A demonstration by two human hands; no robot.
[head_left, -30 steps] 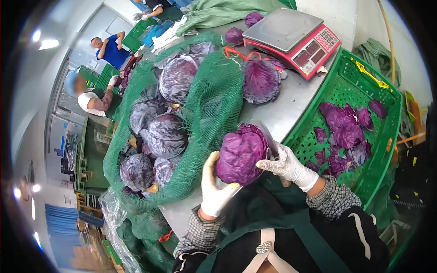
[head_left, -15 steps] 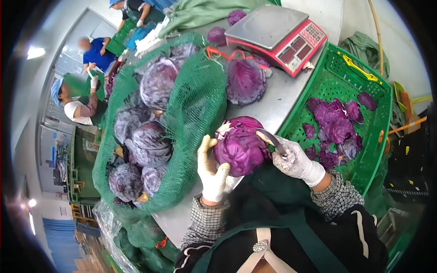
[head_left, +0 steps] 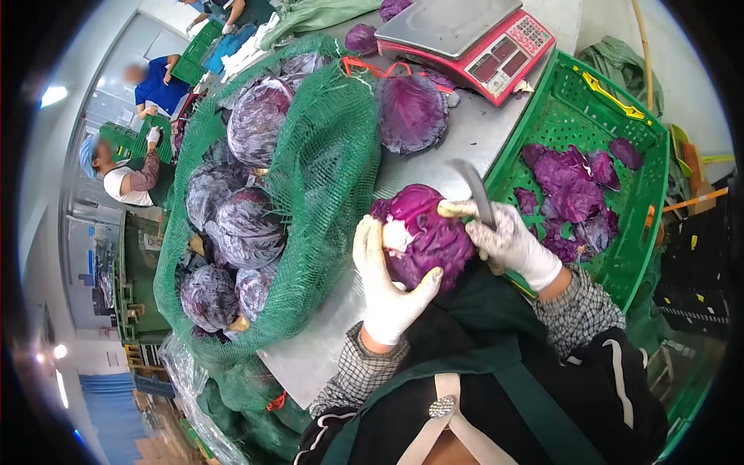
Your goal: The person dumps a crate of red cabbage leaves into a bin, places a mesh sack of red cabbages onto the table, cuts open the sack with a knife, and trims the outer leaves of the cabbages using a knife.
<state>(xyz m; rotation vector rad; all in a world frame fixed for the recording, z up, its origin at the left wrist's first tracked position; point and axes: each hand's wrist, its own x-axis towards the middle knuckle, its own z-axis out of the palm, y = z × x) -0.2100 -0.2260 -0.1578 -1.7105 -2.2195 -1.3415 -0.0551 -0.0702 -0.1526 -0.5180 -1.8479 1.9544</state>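
Note:
A peeled red cabbage (head_left: pixel 435 242) is held up in front of my apron, its pale cut stem end turned toward my left side. My left hand (head_left: pixel 390 301), in a whitish glove, cups it from the left with thumb below and fingers along its side. In my gloved right hand (head_left: pixel 518 246) is a knife with a curved dark blade (head_left: pixel 473 186), pointing up and away. The right thumb or a finger reaches onto the cabbage's upper right side. Part of the knife handle is hidden in the fist.
Left stands a green mesh sack (head_left: pixel 333 178) of whole red cabbages (head_left: pixel 248 229). A loose outer leaf (head_left: pixel 411 112) lies on the metal table (head_left: pixel 314 341) below a red scale (head_left: pixel 488 58). At right, a green crate (head_left: pixel 570 93) holds torn leaves (head_left: pixel 573 198). Several co-workers (head_left: pixel 163 85) are beyond.
The cabbage has turned, bringing its pale stem end into view, and moved slightly right. The knife blade has swung upward, away from the cabbage. My left hand has shifted right along with the cabbage.

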